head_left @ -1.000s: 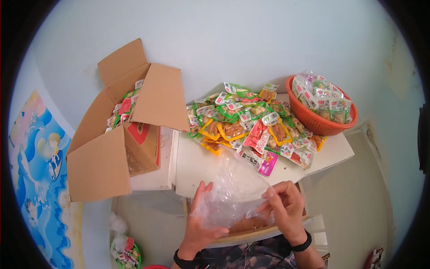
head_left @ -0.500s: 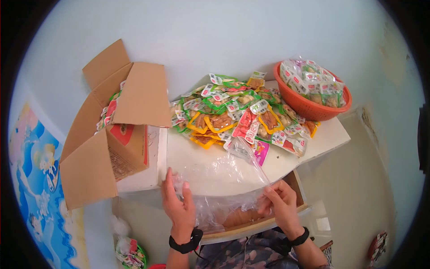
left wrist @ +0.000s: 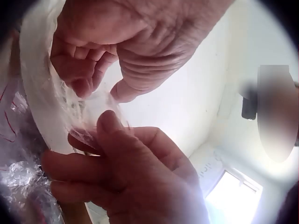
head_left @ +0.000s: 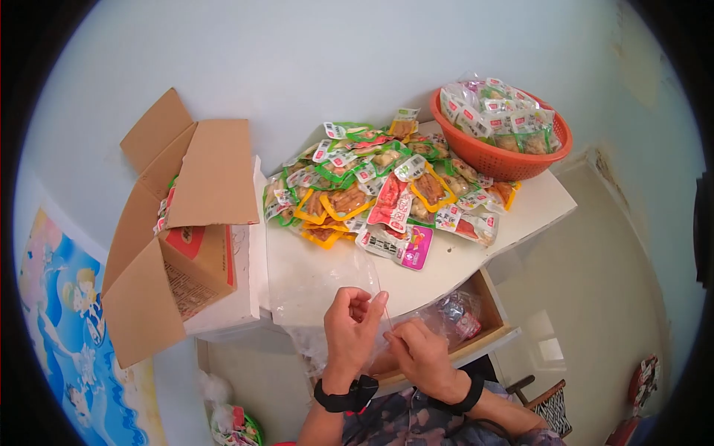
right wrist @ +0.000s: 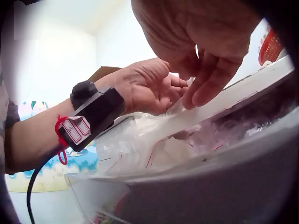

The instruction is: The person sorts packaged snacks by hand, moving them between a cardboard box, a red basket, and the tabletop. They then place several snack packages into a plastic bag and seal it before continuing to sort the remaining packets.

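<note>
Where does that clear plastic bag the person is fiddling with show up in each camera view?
Head: the clear plastic bag drapes over the white table's front edge, low centre.
Left wrist: thin film pinched between both hands, left of centre.
Right wrist: crumpled film at centre, under the hands.
Shared landmark: the left hand and right hand pinching it appear in all three.

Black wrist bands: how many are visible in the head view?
2. One black wrist band sits below the left hand, the other below the right hand; both hands pinch the clear plastic bag. None seems hidden.
</note>
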Action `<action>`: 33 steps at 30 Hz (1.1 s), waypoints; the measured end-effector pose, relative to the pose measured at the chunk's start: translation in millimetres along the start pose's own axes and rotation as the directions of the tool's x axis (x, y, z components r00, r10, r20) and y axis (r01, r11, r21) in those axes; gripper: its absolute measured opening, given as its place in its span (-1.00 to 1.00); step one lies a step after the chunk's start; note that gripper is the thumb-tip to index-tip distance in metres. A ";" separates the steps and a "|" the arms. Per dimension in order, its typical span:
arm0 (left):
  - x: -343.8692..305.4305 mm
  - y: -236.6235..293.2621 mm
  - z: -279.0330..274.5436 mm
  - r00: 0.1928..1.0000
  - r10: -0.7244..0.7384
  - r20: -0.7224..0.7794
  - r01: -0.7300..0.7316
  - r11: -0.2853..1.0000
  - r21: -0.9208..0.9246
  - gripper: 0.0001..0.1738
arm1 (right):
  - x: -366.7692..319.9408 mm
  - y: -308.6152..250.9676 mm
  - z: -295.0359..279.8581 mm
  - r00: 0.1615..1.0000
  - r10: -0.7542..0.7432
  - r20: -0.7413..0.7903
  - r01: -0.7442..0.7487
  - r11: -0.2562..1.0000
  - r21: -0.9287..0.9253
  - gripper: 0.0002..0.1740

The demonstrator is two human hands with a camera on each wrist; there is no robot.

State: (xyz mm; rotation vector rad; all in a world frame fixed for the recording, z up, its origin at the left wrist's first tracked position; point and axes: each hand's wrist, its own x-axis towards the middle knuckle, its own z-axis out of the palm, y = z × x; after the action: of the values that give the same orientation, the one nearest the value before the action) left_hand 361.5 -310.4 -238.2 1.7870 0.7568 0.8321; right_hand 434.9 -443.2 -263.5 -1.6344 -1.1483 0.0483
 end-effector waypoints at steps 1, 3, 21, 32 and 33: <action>0.7 0.0 0.3 1.000 0.007 0.002 -0.007 1.000 -0.006 -0.76 | -0.2 0.6 -0.5 1.000 -0.006 0.010 0.007 1.000 -0.017 -0.87; -2.1 -1.6 -2.7 0.996 -0.077 0.055 0.084 0.987 -0.140 -0.79 | -1.4 1.4 -0.6 0.999 -0.019 0.036 0.021 0.999 -0.047 -0.88; 11.1 5.7 -48.3 0.994 -0.100 0.047 0.109 0.958 -0.264 -0.89 | 61.0 12.5 -32.7 0.964 0.198 0.179 -0.171 0.973 -0.153 -0.79; 36.7 -31.4 -38.5 0.987 -0.140 0.075 0.155 0.952 -0.265 -0.87 | 78.1 43.8 -89.9 0.992 0.121 -0.034 -0.126 0.965 -0.232 -0.88; 36.6 -32.1 -38.9 0.986 -0.139 0.088 0.158 0.953 -0.259 -0.88 | 82.0 51.0 -98.6 0.987 0.131 -0.089 -0.148 0.964 -0.222 -0.89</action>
State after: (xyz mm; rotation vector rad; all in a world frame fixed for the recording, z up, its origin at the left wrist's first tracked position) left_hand 346.8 -251.0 -250.2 1.4934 0.6908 0.7303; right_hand 565.6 -455.7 -221.2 -1.9038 -1.0095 -0.0555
